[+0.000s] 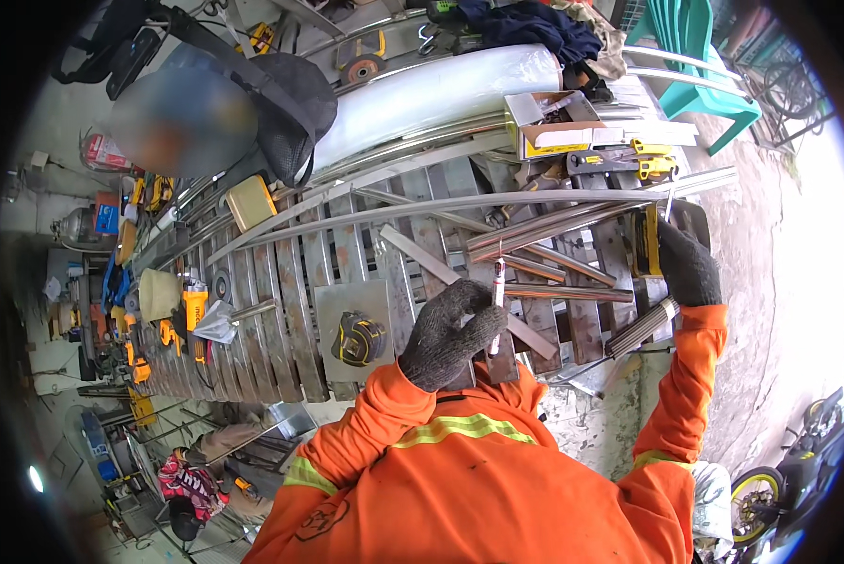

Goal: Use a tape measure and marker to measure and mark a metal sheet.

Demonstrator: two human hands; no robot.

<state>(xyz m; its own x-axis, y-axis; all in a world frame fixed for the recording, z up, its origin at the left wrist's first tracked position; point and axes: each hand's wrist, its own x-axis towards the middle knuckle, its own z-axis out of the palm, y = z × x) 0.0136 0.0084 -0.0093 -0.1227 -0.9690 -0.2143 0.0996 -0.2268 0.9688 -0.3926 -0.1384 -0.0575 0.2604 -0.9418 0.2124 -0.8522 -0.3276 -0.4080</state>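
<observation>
1. The slatted counter [264, 320] spread across the middle.
2. A pale roll [431, 99] lay at 12 o'clock.
3. Metal bars [554, 231] lay at 2 o'clock.
4. The gloved hands were well apart: the left hand [448, 338], near the centre, clamped on a marker [498, 308]; the right hand [693, 271], at 3 o'clock, beside a yellow-black tool [646, 241], its grip impossible to tell.
5. A tape measure [358, 338] sat at the left hand's 9 o'clock.
6. The marker's tip pointed to 12 o'clock.

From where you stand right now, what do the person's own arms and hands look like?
The left hand and right hand wear dark grey, knit-looking gloves. The sleeves are long and bright orange, each crossed by a pale yellow-green band.
</observation>
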